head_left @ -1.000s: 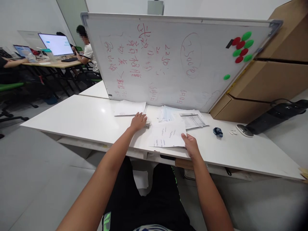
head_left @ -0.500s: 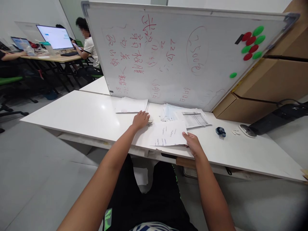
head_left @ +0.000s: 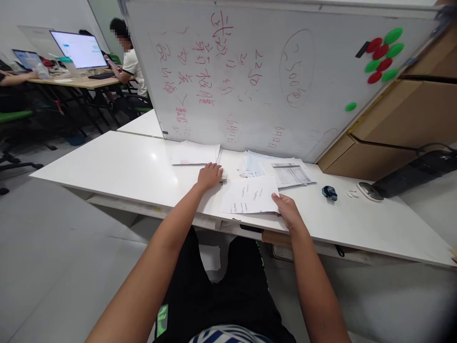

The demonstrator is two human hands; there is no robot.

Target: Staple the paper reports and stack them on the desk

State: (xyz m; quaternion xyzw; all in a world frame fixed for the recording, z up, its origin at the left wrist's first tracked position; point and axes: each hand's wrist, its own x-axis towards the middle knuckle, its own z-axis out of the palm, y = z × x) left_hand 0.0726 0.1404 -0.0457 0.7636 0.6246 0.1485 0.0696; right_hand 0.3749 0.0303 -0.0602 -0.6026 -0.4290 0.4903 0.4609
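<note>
My right hand (head_left: 286,209) pinches the right edge of a white printed paper (head_left: 250,194), thumb on top and fingers underneath. The paper lies near the desk's front edge; I cannot tell how many sheets there are. My left hand (head_left: 210,176) is palm down over a small stapler-like object (head_left: 224,179), fingers bent around it. Most of that object is hidden, and its pale end meets the paper's left edge. Just behind my left hand is a stack of white papers (head_left: 196,153). More loose papers (head_left: 291,172), some with a grey printed table, lie beyond the held paper.
A whiteboard (head_left: 264,85) with red writing and round magnets stands along the white desk's (head_left: 124,166) back. Cardboard boxes (head_left: 403,114) are stacked at right. A dark blue object (head_left: 329,193) and a dark cylinder (head_left: 414,176) sit on the right side. People sit at a computer desk (head_left: 89,83) far left.
Both hands and the paper stay almost in place on the desk. The view has tilted slightly, so the whiteboard appears a little higher.
</note>
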